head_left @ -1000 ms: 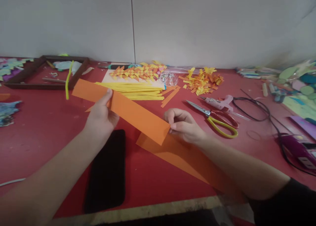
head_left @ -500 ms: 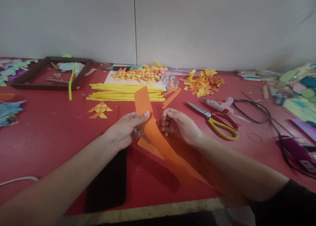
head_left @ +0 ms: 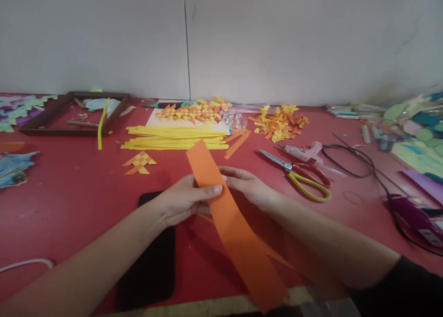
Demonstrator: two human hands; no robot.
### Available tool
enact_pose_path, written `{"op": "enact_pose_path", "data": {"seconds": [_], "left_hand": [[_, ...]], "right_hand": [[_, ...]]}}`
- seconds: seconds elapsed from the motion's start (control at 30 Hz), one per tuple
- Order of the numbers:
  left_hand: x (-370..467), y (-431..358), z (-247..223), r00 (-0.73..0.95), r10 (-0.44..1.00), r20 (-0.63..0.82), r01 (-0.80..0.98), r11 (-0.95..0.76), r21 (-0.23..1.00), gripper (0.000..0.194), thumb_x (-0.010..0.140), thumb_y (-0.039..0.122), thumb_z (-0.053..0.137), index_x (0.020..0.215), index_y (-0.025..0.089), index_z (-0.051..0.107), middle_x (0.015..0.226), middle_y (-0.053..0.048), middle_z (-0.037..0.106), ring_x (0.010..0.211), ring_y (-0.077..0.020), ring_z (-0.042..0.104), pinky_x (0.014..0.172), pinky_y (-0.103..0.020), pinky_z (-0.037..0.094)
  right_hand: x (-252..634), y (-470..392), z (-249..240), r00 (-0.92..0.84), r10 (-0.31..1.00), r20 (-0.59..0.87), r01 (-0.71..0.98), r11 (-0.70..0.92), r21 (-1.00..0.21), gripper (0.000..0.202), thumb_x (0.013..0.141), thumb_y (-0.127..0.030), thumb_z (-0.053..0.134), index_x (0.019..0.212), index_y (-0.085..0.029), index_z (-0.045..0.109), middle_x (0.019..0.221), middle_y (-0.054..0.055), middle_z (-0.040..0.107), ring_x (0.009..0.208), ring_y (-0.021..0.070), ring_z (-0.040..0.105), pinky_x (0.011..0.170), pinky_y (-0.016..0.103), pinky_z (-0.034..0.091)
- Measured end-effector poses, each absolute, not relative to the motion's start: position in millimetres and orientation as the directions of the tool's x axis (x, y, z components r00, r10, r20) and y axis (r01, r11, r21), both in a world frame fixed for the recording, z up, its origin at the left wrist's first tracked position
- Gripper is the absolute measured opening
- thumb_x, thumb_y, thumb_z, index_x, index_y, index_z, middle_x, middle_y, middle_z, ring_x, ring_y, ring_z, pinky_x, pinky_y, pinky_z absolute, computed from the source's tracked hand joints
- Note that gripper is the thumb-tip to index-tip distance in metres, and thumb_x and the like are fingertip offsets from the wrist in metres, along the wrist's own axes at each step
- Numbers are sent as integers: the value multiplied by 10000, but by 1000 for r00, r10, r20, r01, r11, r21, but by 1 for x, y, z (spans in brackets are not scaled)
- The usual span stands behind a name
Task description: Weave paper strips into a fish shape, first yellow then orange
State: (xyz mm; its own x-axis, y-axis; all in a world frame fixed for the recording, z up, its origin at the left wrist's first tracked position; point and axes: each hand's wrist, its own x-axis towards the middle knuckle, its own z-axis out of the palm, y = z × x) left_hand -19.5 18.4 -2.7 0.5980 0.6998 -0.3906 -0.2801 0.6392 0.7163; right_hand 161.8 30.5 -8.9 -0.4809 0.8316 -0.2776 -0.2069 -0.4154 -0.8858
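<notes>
A long orange paper strip (head_left: 235,229) slants from mid-table toward the near edge. My left hand (head_left: 190,197) pinches it near its far end, thumb on top and fingers underneath. At the strip's right edge, my right hand (head_left: 251,188) is closed, its thumb and fingers touching the paper; part of its fingers is behind the strip. More orange paper (head_left: 277,254) lies beneath, mostly covered by the strip and my right forearm. Beyond my hands lies a stack of yellow paper strips (head_left: 173,139). A woven orange-and-yellow paper fish (head_left: 141,163) rests to the left.
Scissors (head_left: 294,174) and a pink glue gun (head_left: 304,152) lie to the right, with a black cord (head_left: 367,162) behind. A black phone (head_left: 148,271) is under my left forearm. At the back are a brown frame (head_left: 58,131), woven fish and a scrap pile (head_left: 280,122).
My right hand has moved in to the strip and now touches its edge. My left hand has shifted slightly right, and the strip lies straighter toward me. The view has tilted up a little.
</notes>
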Motion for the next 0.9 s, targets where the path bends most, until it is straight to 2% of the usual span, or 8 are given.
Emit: {"op": "enact_pose_path", "data": {"seconds": [0.07, 0.17, 0.33, 0.43, 0.5, 0.63, 0.73, 0.9], "left_hand": [[-19, 17, -4, 570, 716, -403, -267, 626, 733, 408, 678, 233, 844, 1058, 180, 705, 936, -79, 755, 777, -200, 719, 667, -330, 614], [-17, 16, -7, 494, 779, -386, -282, 564, 776, 385, 658, 201, 855, 1018, 187, 720, 929, -54, 759, 811, -179, 715, 722, -298, 600], [-16, 18, -11, 419, 851, -315, -287, 454, 844, 474, 651, 195, 857, 1103, 208, 714, 986, -48, 766, 891, -178, 712, 798, -256, 561], [-16, 18, -12, 407, 860, -308, -286, 440, 851, 427, 664, 209, 850, 1071, 193, 725, 1012, -60, 764, 915, -181, 712, 794, -239, 550], [-16, 18, -11, 426, 855, -294, -298, 440, 847, 366, 690, 221, 833, 1040, 185, 730, 994, -64, 767, 903, -177, 713, 794, -245, 548], [-16, 19, -10, 445, 862, -243, -334, 412, 848, 321, 713, 231, 816, 1015, 165, 728, 946, -71, 769, 836, -173, 717, 786, -260, 547], [-16, 19, -9, 432, 874, -222, -349, 389, 852, 335, 705, 241, 820, 1013, 164, 713, 927, -71, 764, 786, -186, 714, 729, -273, 555], [-16, 18, -6, 348, 902, -255, -365, 381, 850, 422, 657, 198, 852, 1036, 206, 667, 949, -22, 741, 826, -149, 691, 753, -238, 532]], "right_hand": [[162, 31, -8, -509, 822, -255, -218, -409, -886, 350, 741, -383, 772, 1042, -215, 715, 997, 43, 738, 923, 185, 665, 845, 326, 487], [162, 31, -8, -519, 828, -213, -251, -386, -888, 333, 747, -387, 773, 1035, -228, 717, 1053, 29, 728, 953, 163, 654, 870, 308, 483], [162, 30, -11, -468, 850, -242, -303, -412, -859, 303, 753, -408, 764, 971, -211, 688, 835, 5, 708, 742, 138, 654, 719, 281, 513], [162, 30, -12, -428, 856, -290, -310, -440, -843, 261, 789, -421, 726, 936, -216, 660, 650, -41, 623, 546, 99, 575, 582, 245, 480], [162, 31, -10, -416, 862, -289, -302, -431, -851, 264, 774, -420, 742, 909, -209, 659, 658, -37, 627, 561, 101, 577, 606, 249, 486], [161, 32, -6, -471, 845, -253, -261, -408, -875, 358, 752, -479, 745, 931, -174, 687, 865, 45, 719, 764, 158, 649, 756, 290, 510], [160, 29, -6, -571, 771, -284, -252, -494, -832, 476, 775, -583, 672, 1020, -175, 684, 847, 60, 726, 663, 157, 641, 632, 280, 511], [163, 28, -2, -554, 763, -333, -222, -522, -824, 426, 747, -543, 721, 961, -176, 685, 692, 11, 683, 540, 115, 590, 536, 225, 473]]}}
